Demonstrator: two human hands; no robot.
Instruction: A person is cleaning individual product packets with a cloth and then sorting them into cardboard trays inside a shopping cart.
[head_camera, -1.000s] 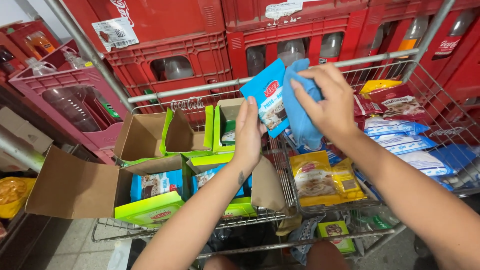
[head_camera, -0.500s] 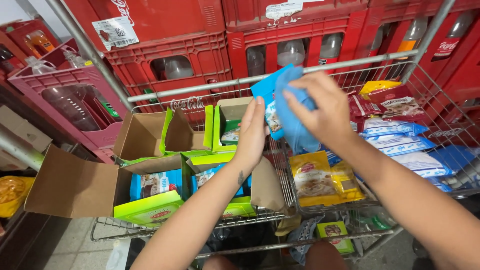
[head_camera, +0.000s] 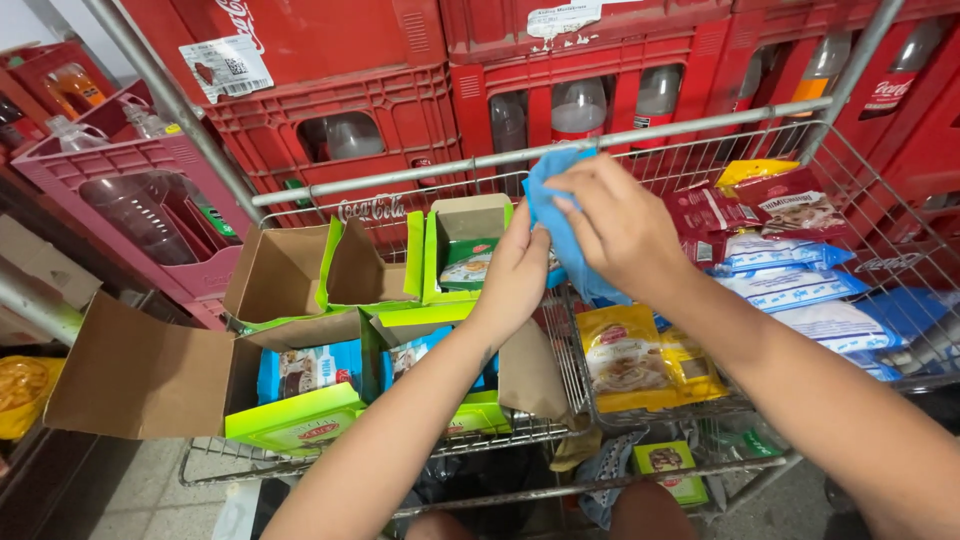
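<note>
1. while both hands meet over the far middle of the wire cart (head_camera: 700, 150), the right hand (head_camera: 620, 225) has its fingers curled down around the top of a blue packet (head_camera: 560, 235), and the left hand (head_camera: 515, 275) lies with fingers together, flat against the packet's left face.
2. the blue packet is held up in the air, just right of the open green carton (head_camera: 465, 250) and above the yellow packets (head_camera: 640, 360) lying in the cart.
3. it looks like a thin, soft film pouch: it bends under the fingers, so i'd judge it light and crushable, with contents that may break if squeezed.
4. the film looks glossy, so probably a bit slippery; a hold across the broad faces, as the left palm gives, seems safer than pinching one corner.
5. to the left and nearer sit more green-edged cartons with blue boxes (head_camera: 310, 370) inside; to the right lie red and white-and-blue packets (head_camera: 790, 285).
6. red bottle crates (head_camera: 330, 110) stand stacked behind the cart.
</note>
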